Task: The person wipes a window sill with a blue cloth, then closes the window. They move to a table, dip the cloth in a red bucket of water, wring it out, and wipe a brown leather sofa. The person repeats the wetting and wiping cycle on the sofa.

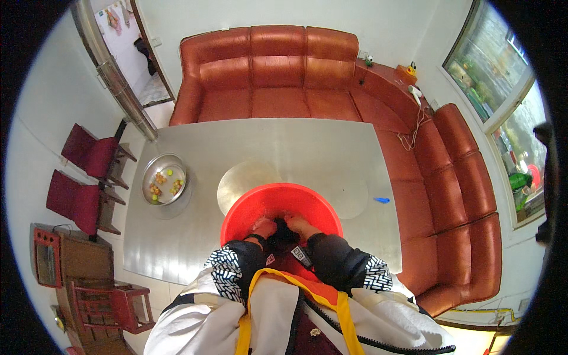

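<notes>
A red plastic basin (284, 189) stands at the near side of the metal-topped table, directly before me. Both my hands are down inside it. Dark wet-looking cloth (282, 236) hangs between them, bunched. My left hand (265, 227) grips its left side, the fingers partly blurred. On the other side my right hand (299, 224) holds the cloth near its top. My sleeves are pushed up to the wrists, and a dark band circles the left wrist. The basin's near part is hidden by my forearms and a yellow-edged apron (293, 276).
The metal table (310, 146) has a round plate (242, 179) partly behind the basin. A steel bowl (146, 186) with fruit stands left; a blue object (381, 200) lies right. A brown leather sofa (279, 75) wraps the far and right sides. A metal pipe (120, 88) rises at the left corner.
</notes>
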A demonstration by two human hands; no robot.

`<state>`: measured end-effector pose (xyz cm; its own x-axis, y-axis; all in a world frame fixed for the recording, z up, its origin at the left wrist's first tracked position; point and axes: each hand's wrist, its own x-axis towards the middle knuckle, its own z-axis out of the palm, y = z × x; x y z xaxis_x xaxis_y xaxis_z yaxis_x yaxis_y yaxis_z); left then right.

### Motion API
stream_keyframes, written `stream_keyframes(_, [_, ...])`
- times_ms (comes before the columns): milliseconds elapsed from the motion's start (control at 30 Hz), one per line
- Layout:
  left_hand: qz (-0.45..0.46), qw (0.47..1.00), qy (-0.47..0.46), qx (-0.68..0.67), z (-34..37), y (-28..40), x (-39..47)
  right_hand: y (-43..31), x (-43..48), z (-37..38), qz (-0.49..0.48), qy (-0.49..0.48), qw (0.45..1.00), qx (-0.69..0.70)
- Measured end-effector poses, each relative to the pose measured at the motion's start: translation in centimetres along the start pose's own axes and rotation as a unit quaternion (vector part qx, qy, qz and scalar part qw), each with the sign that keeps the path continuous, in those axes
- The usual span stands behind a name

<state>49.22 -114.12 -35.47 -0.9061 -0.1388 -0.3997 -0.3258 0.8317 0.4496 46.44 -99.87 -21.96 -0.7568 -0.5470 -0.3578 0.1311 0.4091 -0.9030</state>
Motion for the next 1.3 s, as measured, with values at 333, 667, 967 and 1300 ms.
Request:
stream_keyframes(333, [-0.128,0.758,-0.183,-0.612,-7.3,9.7,-6.0,7.2,1.2,-2.0,-0.122,-0.001,0.992,0.042])
stream_keyframes(667, [-0.214,0.949,0.094,-0.213,-6.4,4.8,-3.8,2.6,0.5,2.2,0.077,0.058,0.992,0.084])
stream_keyframes(967, [0.000,0.955,0.104,-0.277,-0.8,1.6,-3.5,4.1,2.8,-0.7,0.155,0.016,0.961,-0.227])
stream_keyframes(1300, [-0.074,0.674,-0.233,-0.697,-9.6,11.1,-8.5,6.4,0.5,-1.5,-0.001,-0.089,0.976,0.197])
